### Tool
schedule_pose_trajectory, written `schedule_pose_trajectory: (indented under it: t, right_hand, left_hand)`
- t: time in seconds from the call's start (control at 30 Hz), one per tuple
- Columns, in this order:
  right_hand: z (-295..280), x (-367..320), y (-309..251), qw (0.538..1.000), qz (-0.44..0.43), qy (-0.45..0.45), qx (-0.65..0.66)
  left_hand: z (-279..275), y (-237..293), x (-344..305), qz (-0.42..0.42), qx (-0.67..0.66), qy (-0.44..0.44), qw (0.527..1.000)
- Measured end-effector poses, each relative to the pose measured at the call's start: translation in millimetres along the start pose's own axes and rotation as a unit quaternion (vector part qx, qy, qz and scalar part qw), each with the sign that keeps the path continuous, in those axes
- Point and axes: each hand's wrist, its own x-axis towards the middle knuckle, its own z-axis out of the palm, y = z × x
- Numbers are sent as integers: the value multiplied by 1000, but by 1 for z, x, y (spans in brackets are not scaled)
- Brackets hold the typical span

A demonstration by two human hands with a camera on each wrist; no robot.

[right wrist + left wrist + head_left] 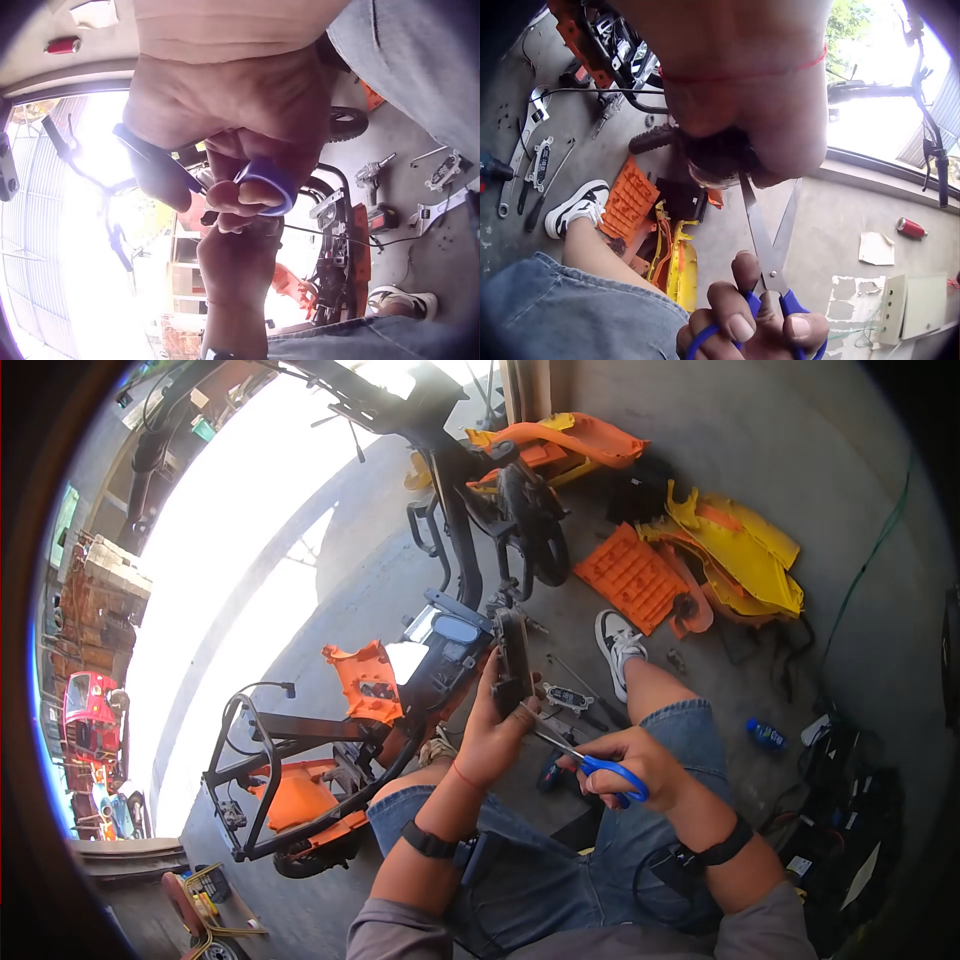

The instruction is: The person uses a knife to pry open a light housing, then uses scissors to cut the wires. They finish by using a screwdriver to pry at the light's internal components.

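In the head view my left hand [490, 735] grips a long, dark, narrow part [513, 645] and holds it upright over the floor in front of my knees. My right hand [645, 760] holds scissors [774, 279] with blue handles, its fingers through the loops. Seen from the left wrist, the scissor blades are spread apart. Their tips point up to the underside of the left hand, where one blade reaches the dark part. Most of that part is hidden behind the left hand in this view.
A stripped scooter frame [455, 530] stands ahead and to the left. Yellow body panels [755, 565] and an orange slatted panel [630, 575] lie at the right. An adjustable wrench [536, 120] and a cordless power tool [379, 217] are on the floor. A blue object [765, 734] lies right of my knee.
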Motion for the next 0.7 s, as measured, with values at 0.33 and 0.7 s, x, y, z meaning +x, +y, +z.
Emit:
schedule_pose_trajectory:
  t: [0.33,0.7]
  right_hand:
    - [12,6,2,998,-17,50,-29]
    - [29,11,0,978,-71,112,-158]
  left_hand:
    - [-7,-11,10,26,4,1,1000]
    - [3,-5,11,27,-5,83,996]
